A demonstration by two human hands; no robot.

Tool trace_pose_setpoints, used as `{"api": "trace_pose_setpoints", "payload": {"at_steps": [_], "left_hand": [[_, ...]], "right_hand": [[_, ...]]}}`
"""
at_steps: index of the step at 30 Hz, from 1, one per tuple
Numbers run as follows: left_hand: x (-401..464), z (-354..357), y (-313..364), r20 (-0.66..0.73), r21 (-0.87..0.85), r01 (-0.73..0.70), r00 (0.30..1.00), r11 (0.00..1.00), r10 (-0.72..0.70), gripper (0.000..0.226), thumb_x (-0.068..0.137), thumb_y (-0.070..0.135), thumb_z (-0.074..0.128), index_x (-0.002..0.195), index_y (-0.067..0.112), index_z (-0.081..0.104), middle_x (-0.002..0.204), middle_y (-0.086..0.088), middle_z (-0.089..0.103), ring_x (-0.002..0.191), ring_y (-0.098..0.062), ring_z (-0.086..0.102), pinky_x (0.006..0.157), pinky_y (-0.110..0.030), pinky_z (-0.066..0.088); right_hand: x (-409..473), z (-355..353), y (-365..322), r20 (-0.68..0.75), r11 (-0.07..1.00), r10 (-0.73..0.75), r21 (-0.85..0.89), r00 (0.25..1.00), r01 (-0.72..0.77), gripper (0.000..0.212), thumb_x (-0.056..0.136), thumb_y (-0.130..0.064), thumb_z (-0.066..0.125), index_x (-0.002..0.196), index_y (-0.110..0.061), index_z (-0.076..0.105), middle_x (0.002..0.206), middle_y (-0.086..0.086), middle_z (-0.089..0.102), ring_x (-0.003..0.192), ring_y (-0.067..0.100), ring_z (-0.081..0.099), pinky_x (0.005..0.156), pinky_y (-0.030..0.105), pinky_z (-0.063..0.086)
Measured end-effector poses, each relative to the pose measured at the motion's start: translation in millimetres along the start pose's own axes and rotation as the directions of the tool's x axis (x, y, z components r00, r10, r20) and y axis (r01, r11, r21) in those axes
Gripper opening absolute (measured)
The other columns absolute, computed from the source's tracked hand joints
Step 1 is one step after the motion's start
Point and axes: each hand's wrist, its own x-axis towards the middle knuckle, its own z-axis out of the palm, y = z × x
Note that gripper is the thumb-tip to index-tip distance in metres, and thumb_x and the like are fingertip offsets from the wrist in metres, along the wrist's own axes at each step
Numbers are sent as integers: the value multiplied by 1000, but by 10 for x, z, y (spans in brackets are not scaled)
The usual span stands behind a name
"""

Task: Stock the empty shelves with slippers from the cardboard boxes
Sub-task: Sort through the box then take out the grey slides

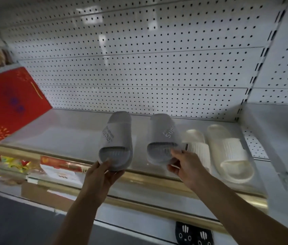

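Left hand [104, 171] grip pinching heel of one grey slipper [115, 140] over the shelf [69, 131], right hand [184, 165] grip pinching its mate [162, 137], cream slipper pair [228, 152] just right of that grip

A red gift box [10, 101] printed with firework bursts stands tilted at the far left, against the white pegboard back panel [139, 59]. Below — on a lower level — lie colourful packaged goods [12, 162], a brown carton [46, 195] and a black item with white cartoon faces [193, 234].
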Motion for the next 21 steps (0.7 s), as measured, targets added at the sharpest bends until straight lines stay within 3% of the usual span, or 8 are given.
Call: {"api": "trace_pose_setpoints", "payload": {"at_steps": [2, 5, 9, 13, 17, 21], "left_hand": [[181, -24, 68, 25, 25, 25, 999, 999, -26, 23, 96, 1, 51, 118, -7, 54, 114, -27, 61, 93, -36, 65, 62, -38, 62], [462, -80, 181, 110, 104, 54, 992, 993, -65, 30, 96, 1, 51, 126, -3, 51, 124, -26, 59, 99, -38, 64, 68, -41, 62], [809, -118, 255, 170, 201, 102, 976, 974, -138, 44, 97, -2, 50, 135, 18, 41, 126, -20, 54, 104, -39, 62, 67, -43, 62], [1057, -101, 239, 231, 269, 154, 948, 951, -219, 48, 96, -4, 51, 129, 28, 36, 118, -12, 55, 106, -38, 60, 62, -41, 61], [1257, -106, 122, 264, 406, 158, 923, 900, -280, 55, 89, -11, 58, 135, 12, 39, 127, -20, 55, 108, -40, 62, 69, -43, 61], [1406, -134, 71, 194, 549, 150, 934, 822, -300, 69, 66, -7, 73, 126, 8, 42, 125, -21, 53, 102, -41, 63, 77, -54, 58]], "right_hand": [[146, 164, 75, -40, 1000, 5, -6, 999, -6, 7, 95, -4, 54, 101, -4, 58, 77, 11, 49, 69, 21, 51, 59, 35, 47], [347, 359, 218, -141, 1000, 6, -6, 990, -7, 21, 95, -5, 55, 115, -6, 54, 97, 14, 56, 76, 23, 57, 55, 34, 47], [603, 456, 407, -315, 998, -54, -34, 948, 45, 15, 95, -5, 53, 108, -11, 57, 111, 17, 57, 94, 34, 60, 64, 39, 55], [712, 477, 510, -440, 984, -171, -116, 881, 133, 16, 91, 4, 52, 104, -2, 59, 100, 20, 61, 86, 31, 59, 77, 46, 56], [680, 496, 590, -497, 948, -279, -277, 822, 155, 14, 74, 6, 57, 79, -6, 60, 76, 17, 62, 75, 30, 62, 74, 49, 58], [667, 531, 653, -476, 932, -308, -325, 824, 160, 15, 70, 7, 55, 77, -5, 63, 69, 17, 59, 71, 29, 58, 71, 42, 51]]}}
